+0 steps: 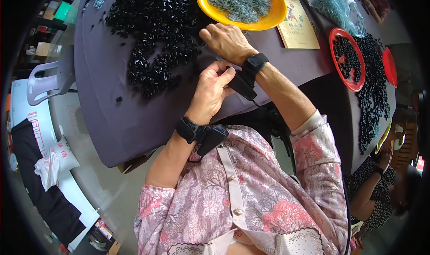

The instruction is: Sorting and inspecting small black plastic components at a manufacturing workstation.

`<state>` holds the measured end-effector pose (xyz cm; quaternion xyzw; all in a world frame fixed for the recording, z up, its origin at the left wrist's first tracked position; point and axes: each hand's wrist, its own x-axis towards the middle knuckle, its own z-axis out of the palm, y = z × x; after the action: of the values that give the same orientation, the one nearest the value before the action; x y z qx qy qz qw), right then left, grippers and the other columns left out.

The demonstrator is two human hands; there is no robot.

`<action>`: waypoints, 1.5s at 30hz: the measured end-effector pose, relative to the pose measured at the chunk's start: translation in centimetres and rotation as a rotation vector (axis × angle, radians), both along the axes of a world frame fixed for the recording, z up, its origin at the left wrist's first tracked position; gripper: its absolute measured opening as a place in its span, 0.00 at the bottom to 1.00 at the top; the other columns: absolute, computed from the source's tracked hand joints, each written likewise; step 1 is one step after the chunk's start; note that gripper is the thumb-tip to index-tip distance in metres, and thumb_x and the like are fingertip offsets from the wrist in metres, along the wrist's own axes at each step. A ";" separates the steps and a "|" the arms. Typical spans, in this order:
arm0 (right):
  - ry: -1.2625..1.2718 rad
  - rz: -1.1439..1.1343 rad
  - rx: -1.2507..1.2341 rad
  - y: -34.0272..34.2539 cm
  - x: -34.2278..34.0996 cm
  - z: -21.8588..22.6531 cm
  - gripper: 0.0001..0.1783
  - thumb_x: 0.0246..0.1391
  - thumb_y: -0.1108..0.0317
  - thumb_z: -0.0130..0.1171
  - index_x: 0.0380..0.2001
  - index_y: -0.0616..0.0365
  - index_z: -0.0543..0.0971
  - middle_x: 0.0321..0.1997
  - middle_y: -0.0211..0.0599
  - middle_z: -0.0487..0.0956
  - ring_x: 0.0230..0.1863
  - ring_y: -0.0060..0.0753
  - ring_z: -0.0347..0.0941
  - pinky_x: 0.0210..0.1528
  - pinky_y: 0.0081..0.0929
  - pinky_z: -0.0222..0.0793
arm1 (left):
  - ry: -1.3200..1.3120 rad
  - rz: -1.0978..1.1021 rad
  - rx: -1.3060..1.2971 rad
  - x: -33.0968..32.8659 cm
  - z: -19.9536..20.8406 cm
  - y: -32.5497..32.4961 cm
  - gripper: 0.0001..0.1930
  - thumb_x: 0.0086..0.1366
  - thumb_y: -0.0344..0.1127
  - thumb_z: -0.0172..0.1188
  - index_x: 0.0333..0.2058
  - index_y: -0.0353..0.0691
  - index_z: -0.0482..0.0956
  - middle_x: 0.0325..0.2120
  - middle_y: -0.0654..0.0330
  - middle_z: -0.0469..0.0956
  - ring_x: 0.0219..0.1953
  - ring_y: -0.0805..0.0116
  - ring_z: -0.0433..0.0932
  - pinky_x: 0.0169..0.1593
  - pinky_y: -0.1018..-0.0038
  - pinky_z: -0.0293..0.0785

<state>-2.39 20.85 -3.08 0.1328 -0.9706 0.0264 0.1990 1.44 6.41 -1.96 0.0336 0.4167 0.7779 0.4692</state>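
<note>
My left hand (209, 92) is closed in a pinch above the near part of the table, thumb against forefinger. A tiny dark spot shows at its fingertips, too small to name. Just beyond it, my right hand (227, 43) has its fingers curled down beside the pile of small black shiny pieces (156, 35); whatever they hold is hidden. Each wrist wears a black band, and a black block (242, 84) hangs by the right one. Close to the right knuckles stands a yellow bowl (277, 17) heaped with thin grey-green translucent pieces (242, 2).
A tan printed booklet (298, 26) lies right of the bowl. Further right are a clear bag (338, 8) of pieces, a red tray (332, 44) and more black pieces (374, 89). Another person (376, 196) sits at the right. A pale plastic chair (45, 82) stands at the left.
</note>
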 end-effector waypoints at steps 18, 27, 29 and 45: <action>-0.048 -0.111 -1.364 -4.2 6.4 5.3 0.04 0.57 0.73 0.51 0.30 0.63 0.71 0.33 0.36 0.78 0.28 0.18 0.71 0.31 0.15 0.67 | -0.009 0.343 -0.101 -6.8 1.8 -2.1 0.04 0.64 0.31 0.51 0.37 0.40 0.70 0.38 0.54 0.76 0.41 0.60 0.76 0.45 0.63 0.73; -0.528 -0.046 -2.086 -9.0 10.4 3.0 0.08 0.63 0.66 0.43 0.37 0.60 0.64 0.37 0.39 0.76 0.35 0.30 0.76 0.39 0.28 0.74 | 0.131 0.473 -0.108 -8.7 3.2 -0.8 0.04 0.64 0.31 0.50 0.38 0.40 0.69 0.36 0.54 0.76 0.37 0.65 0.77 0.41 0.67 0.75; -0.564 -0.006 -2.216 -9.3 10.3 3.0 0.08 0.63 0.66 0.42 0.39 0.60 0.64 0.38 0.40 0.75 0.39 0.34 0.76 0.43 0.33 0.74 | 0.174 0.495 -0.125 -8.9 3.1 -0.6 0.04 0.64 0.31 0.51 0.37 0.40 0.70 0.35 0.54 0.77 0.35 0.66 0.77 0.39 0.69 0.76; -0.666 -0.063 -2.372 -10.3 10.6 3.8 0.06 0.64 0.69 0.38 0.38 0.60 0.64 0.40 0.44 0.76 0.40 0.38 0.77 0.41 0.34 0.75 | 0.955 0.493 -0.362 -9.7 3.1 0.4 0.04 0.62 0.28 0.54 0.35 0.35 0.73 0.26 0.62 0.78 0.24 0.78 0.75 0.29 0.83 0.73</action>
<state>8.22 10.60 0.71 -0.1668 -0.3523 0.9189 -0.0602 -8.29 6.85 1.10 0.2024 0.7049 0.6791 0.0315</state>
